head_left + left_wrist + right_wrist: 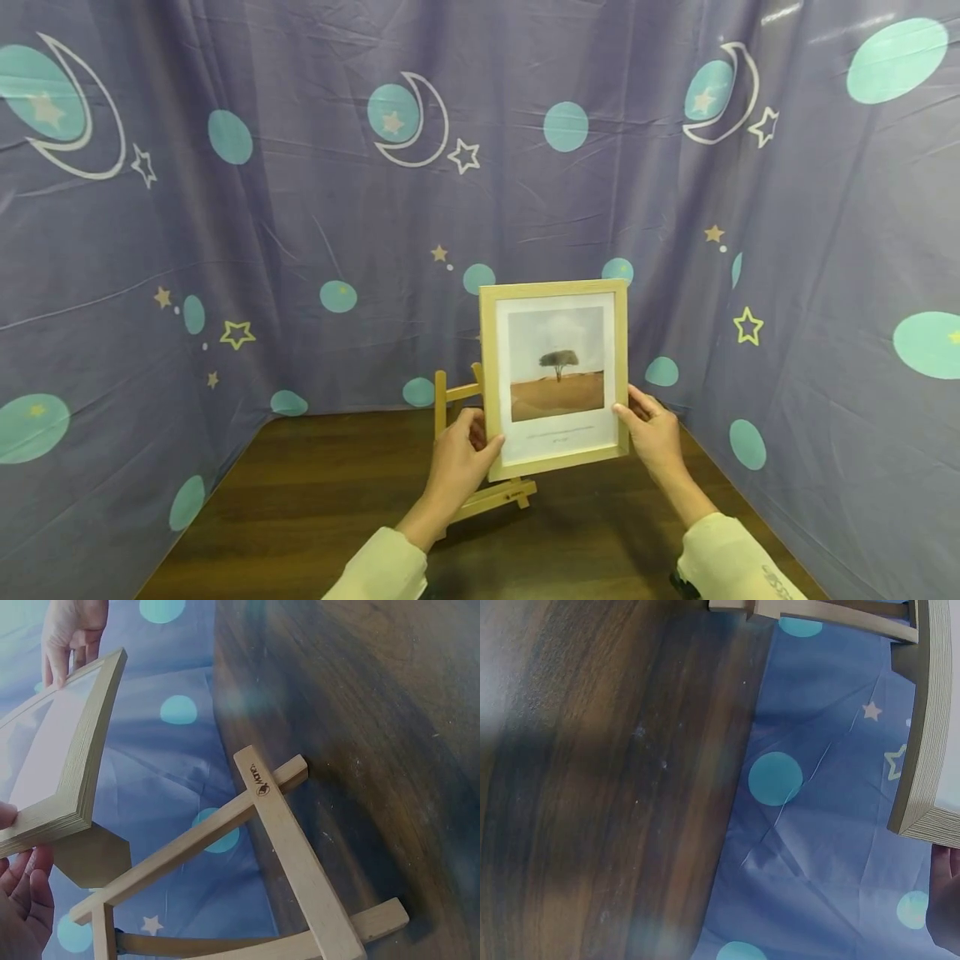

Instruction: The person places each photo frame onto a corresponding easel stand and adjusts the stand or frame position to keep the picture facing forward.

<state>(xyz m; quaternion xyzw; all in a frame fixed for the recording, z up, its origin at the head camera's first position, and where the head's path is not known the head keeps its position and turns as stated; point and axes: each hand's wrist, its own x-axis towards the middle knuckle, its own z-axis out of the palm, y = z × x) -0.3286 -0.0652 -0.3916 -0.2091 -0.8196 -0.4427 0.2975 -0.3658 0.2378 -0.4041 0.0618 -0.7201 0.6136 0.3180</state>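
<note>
A picture frame [555, 462] of pale wood, with a white mat and a print of a lone tree on brown ground, is held upright between both hands. My left hand [461, 458] grips its lower left side, thumb on the front edge and fingers curled behind. On the opposite side my right hand [656, 433] pinches the right edge, thumb in front. Behind the frame stands a small wooden easel [440, 400], partly hidden by it. In the left wrist view the frame [97, 750] is raised above the easel's lower bar [292, 855].
The easel stands on a dark brown wooden table [322, 492]. A purple curtain [300, 208] with moons, stars and teal dots encloses the table at the back and both sides.
</note>
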